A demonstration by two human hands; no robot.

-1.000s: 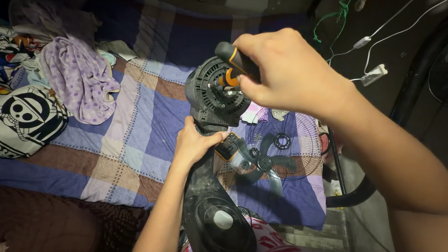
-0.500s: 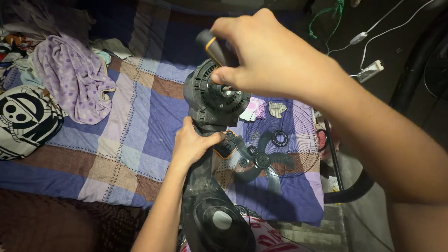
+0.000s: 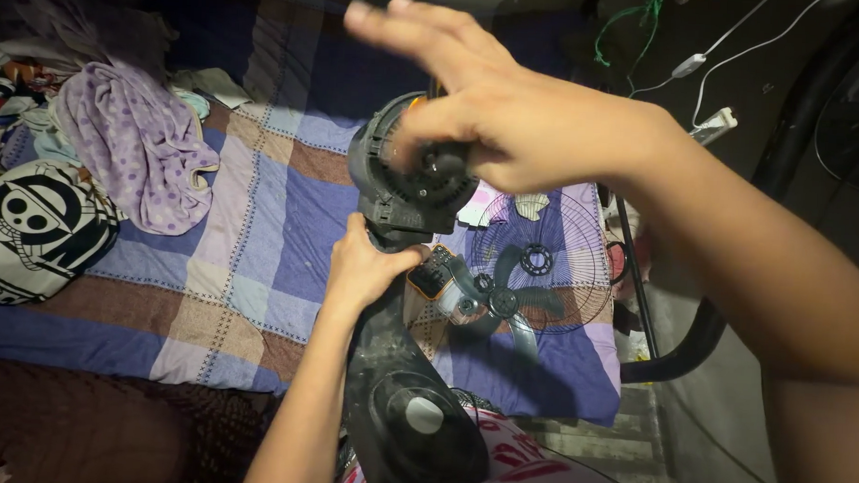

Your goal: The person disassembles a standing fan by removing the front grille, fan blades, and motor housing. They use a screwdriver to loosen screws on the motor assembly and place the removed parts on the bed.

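Left hand [image 3: 364, 268] grips the neck below the round black plastic fan motor housing [image 3: 408, 174], above the bed. Right hand [image 3: 496, 115], blurred, fingers partly curled on its face; grip uncertain. Housing could twist loose.

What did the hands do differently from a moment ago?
The right hand gripped the orange-and-black screwdriver handle before; now its fingers have spread open over the fan motor, and the handle is mostly hidden. The left hand still grips the fan's neck below the motor. The fan guard and purple cloth lie unmoved on the checked bedsheet.
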